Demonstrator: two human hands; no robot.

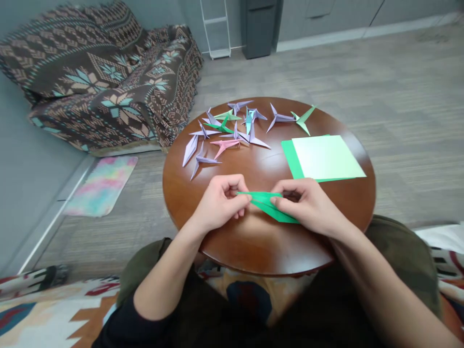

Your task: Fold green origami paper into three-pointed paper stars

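A partly folded green paper piece (270, 205) lies low over the near half of a round brown wooden table (253, 241). My left hand (221, 200) pinches its narrow left tip between thumb and fingers. My right hand (308, 205) presses and grips the wider right part of the same piece. Both hands rest on the tabletop, close together.
Several folded paper cranes (232, 130) in purple, green, pink and blue lie across the table's far side. A stack of green paper sheets (324, 157) sits at the right. A patterned sofa (105, 72) stands at the back left, a pastel mat (101, 186) on the floor.
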